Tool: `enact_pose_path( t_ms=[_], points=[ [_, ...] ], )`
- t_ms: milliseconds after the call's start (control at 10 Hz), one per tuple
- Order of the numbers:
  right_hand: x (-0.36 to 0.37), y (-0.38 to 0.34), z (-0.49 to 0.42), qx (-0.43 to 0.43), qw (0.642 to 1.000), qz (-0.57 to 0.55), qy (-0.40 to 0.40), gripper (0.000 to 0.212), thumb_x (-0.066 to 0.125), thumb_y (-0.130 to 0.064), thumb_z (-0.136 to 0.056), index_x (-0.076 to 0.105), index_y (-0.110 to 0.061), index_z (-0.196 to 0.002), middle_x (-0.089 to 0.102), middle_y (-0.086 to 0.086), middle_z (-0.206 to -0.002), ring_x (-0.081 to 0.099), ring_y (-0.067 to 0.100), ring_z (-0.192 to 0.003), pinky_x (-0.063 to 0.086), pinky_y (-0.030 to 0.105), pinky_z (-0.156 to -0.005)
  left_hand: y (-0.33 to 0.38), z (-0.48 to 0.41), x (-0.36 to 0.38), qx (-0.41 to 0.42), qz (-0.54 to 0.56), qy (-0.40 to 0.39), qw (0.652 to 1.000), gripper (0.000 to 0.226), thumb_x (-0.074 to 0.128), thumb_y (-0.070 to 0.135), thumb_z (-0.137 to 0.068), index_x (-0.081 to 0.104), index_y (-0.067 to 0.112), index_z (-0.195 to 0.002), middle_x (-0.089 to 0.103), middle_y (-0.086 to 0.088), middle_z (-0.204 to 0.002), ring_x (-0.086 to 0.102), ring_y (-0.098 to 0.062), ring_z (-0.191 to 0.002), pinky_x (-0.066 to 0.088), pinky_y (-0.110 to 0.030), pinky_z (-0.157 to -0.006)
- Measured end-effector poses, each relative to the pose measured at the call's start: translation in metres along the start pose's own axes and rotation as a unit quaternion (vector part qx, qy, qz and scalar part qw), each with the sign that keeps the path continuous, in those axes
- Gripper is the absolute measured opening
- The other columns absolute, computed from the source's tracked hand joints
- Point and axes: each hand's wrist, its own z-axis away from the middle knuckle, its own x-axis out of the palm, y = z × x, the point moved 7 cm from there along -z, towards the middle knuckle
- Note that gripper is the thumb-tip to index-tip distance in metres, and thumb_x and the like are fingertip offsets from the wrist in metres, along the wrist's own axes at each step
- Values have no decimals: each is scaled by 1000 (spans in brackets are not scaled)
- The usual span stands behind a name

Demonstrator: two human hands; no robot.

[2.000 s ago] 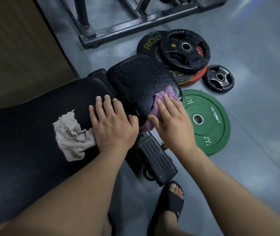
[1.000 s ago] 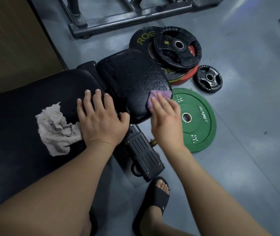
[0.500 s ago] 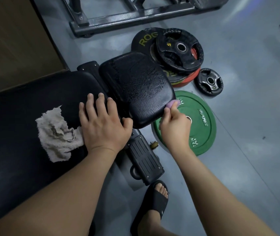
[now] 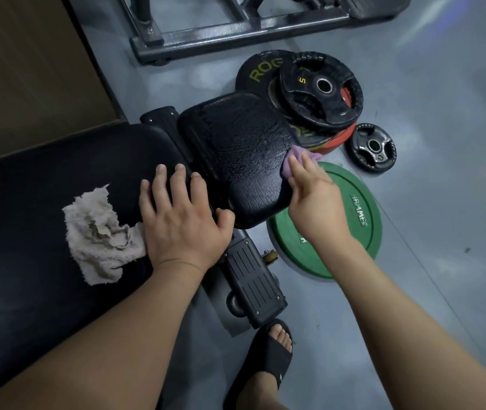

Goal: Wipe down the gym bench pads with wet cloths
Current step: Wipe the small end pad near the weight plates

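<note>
The bench has a long black back pad (image 4: 43, 179) at the left and a smaller cracked, wet seat pad (image 4: 235, 149) in the middle. My left hand (image 4: 182, 220) lies flat on the back pad's end, its heel on a beige rag (image 4: 99, 235) spread beside it. My right hand (image 4: 315, 193) presses a purple cloth (image 4: 298, 158) with straight fingers against the seat pad's right edge; most of the cloth is hidden under the fingers.
Weight plates lie on the grey floor right of the seat: a green one (image 4: 354, 220), a small black one (image 4: 371, 147), a stack of black and red ones (image 4: 321, 90). A steel rack base (image 4: 235, 34) crosses the top. My sandalled foot (image 4: 268, 359) stands beside the bench frame (image 4: 250, 282).
My right hand slid the purple cloth down over the seat pad's right side to its lower edge, then back up along that edge. The left hand and beige rag stayed put.
</note>
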Motion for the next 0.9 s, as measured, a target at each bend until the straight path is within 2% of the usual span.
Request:
enact_pose_path(
  t_ms=[100,200,300,400,500,600,700,800,900],
  points=[
    [5,5,-35,20,999,28,-25,42,50,-10,-104,53,-7,-145,44,5,-157,41,27,-146,26,23,-118,0,0,0,-2,6,-3,1000,64,48,47,-84,52,8,-135,44,-20,-152,29,-43,-147,19,-61,-121],
    [10,3,-69,35,997,48,-48,51,48,-9,-102,44,-12,-153,39,2,-161,41,25,-146,30,25,-114,0,0,1,-3,7,-1,1000,64,48,47,-84,53,8,-135,45,-19,-152,30,-42,-147,20,-61,-121],
    [12,-5,-62,25,999,27,-18,51,49,-3,-98,49,-6,-149,44,9,-157,43,29,-144,28,28,-119,-1,0,0,-3,9,2,1000,64,49,48,-84,54,8,-134,45,-19,-151,30,-42,-147,21,-61,-120],
    [11,-15,-25,-32,998,62,-8,57,54,7,-84,56,3,-140,50,22,-150,45,40,-140,25,34,-122,-1,0,1,-3,10,0,1000,64,49,47,-84,54,8,-134,45,-19,-151,30,-42,-147,21,-61,-120],
    [9,-20,-20,-61,996,68,-25,59,56,10,-79,57,5,-138,52,24,-147,47,40,-139,23,35,-122,-1,0,0,-4,10,2,1000,64,49,47,-83,54,8,-134,46,-19,-151,30,-42,-147,21,-61,-120],
    [18,-15,-62,-64,994,84,-42,59,48,2,-85,49,4,-145,45,22,-154,43,37,-143,28,40,-123,-1,0,1,-3,11,3,1000,63,49,47,-83,54,8,-134,46,-19,-150,31,-42,-147,21,-61,-120],
    [24,-11,-93,-17,996,54,-65,61,47,-3,-93,39,-5,-154,37,11,-161,38,32,-147,27,36,-123,-1,0,1,-3,9,6,1000,63,49,47,-83,56,8,-133,47,-18,-150,31,-42,-146,21,-60,-120],
    [18,-23,-77,-55,996,56,-51,64,47,4,-85,43,3,-149,43,19,-156,42,38,-143,29,42,-122,-1,0,0,-3,10,10,1000,63,49,47,-83,56,8,-132,47,-19,-149,32,-42,-146,21,-61,-120],
    [13,-29,-31,-143,985,87,-41,68,44,4,-74,51,9,-141,53,25,-145,51,43,-135,34,48,-119,-1,0,0,-5,16,8,1000,63,49,47,-82,56,8,-132,47,-19,-149,31,-42,-146,20,-60,-120]
  ],
)
